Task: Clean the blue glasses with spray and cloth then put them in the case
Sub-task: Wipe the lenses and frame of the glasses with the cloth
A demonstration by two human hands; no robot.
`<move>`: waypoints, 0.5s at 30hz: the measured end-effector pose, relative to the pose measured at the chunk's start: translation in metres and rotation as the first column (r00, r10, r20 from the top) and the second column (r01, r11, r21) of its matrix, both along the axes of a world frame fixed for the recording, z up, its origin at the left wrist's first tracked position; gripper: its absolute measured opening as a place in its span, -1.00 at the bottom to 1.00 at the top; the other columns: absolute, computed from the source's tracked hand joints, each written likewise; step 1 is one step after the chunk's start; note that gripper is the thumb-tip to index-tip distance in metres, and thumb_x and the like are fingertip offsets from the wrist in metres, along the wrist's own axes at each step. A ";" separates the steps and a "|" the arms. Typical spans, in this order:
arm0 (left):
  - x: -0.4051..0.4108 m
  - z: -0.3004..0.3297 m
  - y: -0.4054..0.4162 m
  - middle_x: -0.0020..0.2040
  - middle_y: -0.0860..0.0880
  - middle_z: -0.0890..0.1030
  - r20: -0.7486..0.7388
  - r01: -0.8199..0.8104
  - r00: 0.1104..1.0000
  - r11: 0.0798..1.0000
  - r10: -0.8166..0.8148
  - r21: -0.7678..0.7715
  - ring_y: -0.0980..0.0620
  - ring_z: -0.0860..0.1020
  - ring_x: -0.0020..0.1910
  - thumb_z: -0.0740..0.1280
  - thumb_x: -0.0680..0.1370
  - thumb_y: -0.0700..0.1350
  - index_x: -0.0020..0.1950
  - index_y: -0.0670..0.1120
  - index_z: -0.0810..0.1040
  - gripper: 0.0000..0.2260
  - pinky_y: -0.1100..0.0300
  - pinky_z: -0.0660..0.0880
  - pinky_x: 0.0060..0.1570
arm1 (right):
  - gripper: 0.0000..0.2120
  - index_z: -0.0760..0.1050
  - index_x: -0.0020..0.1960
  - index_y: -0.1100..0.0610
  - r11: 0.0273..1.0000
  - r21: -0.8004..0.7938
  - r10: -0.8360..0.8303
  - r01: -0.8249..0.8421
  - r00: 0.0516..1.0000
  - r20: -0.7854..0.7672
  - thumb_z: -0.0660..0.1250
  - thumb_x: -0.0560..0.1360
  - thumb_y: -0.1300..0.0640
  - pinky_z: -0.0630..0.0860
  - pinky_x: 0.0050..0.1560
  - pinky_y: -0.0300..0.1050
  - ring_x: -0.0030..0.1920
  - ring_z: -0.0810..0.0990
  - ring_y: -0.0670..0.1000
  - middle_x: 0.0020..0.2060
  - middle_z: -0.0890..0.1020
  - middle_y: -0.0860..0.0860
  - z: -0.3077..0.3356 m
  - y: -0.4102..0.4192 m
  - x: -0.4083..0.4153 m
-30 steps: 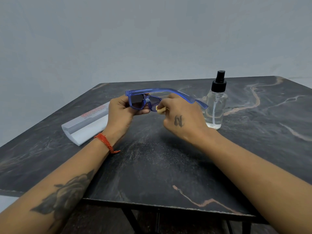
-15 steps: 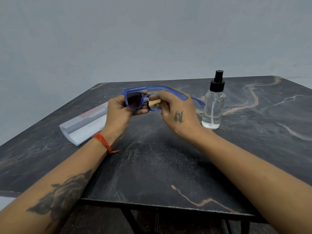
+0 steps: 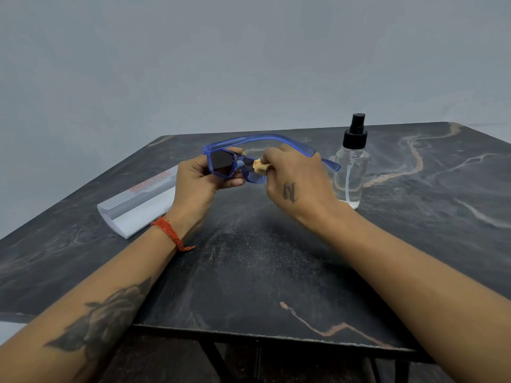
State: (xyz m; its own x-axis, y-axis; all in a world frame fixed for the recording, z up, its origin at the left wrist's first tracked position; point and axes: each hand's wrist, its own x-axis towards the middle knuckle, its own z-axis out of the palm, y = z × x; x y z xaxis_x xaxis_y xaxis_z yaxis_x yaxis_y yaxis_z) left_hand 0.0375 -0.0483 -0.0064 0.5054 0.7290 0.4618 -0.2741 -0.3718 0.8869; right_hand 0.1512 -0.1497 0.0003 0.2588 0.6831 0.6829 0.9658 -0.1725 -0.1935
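Your table (image 3: 276,272), dark and marbled, carries everything. The pale case (image 3: 138,205) lies near its left edge with the trough side up, and the clear spray bottle (image 3: 351,172) with its black pump stands upright toward the far right, well apart from the case.

Between them, raised above the table's middle, you hold the blue glasses (image 3: 235,164) with both arms of the frame unfolded and pointing away from you. Your left hand (image 3: 196,186) grips the left lens end, fingers curled round the frame with the thumb underneath. Your right hand (image 3: 296,181) pinches a small wad of tan cloth (image 3: 259,167) and presses it to the right lens, just beside the nose bridge.

The step in hand looks like wiping the right lens. To do it well, keep the left grip on the frame's rim, not on the dark lens, or you will smudge it again. Work the cloth in small circles from the bridge outward to the corner, with light pressure, since the wad is bunched tight and a hard fold could drag grit across the lens. Whether the lens is wet with spray cannot be told from here. The left lens probably wants the same pass before you fold the arms and lay the glasses in the case.
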 end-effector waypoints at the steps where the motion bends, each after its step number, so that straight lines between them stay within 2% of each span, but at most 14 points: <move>1: 0.000 0.000 0.000 -0.16 -0.08 0.65 -0.001 -0.003 1.000 1.000 0.003 0.001 0.08 0.63 -0.31 0.32 0.46 -0.41 0.03 -0.14 0.60 -0.76 0.27 0.60 -0.21 | -0.84 0.51 -0.04 0.21 1.000 -0.017 -0.006 0.007 1.000 0.008 0.18 0.46 0.26 0.44 -0.19 0.00 -0.17 0.52 0.19 -0.14 0.60 0.12 0.000 0.000 -0.001; 6: 0.000 0.000 0.003 -0.17 -0.08 0.64 0.015 -0.012 1.000 1.000 0.012 -0.002 0.10 0.63 -0.32 0.33 0.46 -0.39 0.02 -0.13 0.60 -0.77 0.29 0.60 -0.21 | -0.84 0.56 -0.11 0.14 1.000 -0.014 0.008 -0.008 1.000 -0.017 0.23 0.40 0.19 0.49 -0.17 0.01 -0.18 0.55 0.14 -0.24 0.63 0.08 -0.003 0.002 -0.005; 11: 0.000 -0.001 0.004 -0.30 0.03 0.67 0.023 -0.010 1.000 1.000 0.011 -0.015 0.09 0.63 -0.31 0.31 0.46 -0.39 0.02 -0.14 0.59 -0.77 0.25 0.61 -0.18 | -0.91 0.63 -0.13 0.13 0.971 0.194 0.177 -0.140 0.966 -0.189 0.35 0.41 0.22 0.50 -0.20 -0.11 -0.23 0.58 0.02 -0.26 0.67 0.03 -0.005 0.004 -0.006; 15: 0.000 0.000 0.005 -0.24 0.03 0.68 0.042 -0.001 0.999 0.998 0.004 -0.068 0.08 0.63 -0.29 0.31 0.47 -0.39 0.01 -0.18 0.60 -0.81 0.22 0.62 -0.15 | -0.89 0.59 -0.13 0.14 0.958 0.226 0.196 -0.174 0.978 -0.077 0.34 0.37 0.27 0.43 -0.30 -0.17 -0.29 0.55 0.05 -0.27 0.64 0.04 -0.009 0.004 -0.004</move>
State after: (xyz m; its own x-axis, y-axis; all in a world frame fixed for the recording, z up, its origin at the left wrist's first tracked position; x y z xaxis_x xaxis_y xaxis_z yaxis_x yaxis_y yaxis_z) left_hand 0.0379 -0.0430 -0.0067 0.4845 0.7609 0.4316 -0.3106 -0.3116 0.8980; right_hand 0.1468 -0.1455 -0.0090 0.2146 0.5635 0.7977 0.9515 0.0638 -0.3010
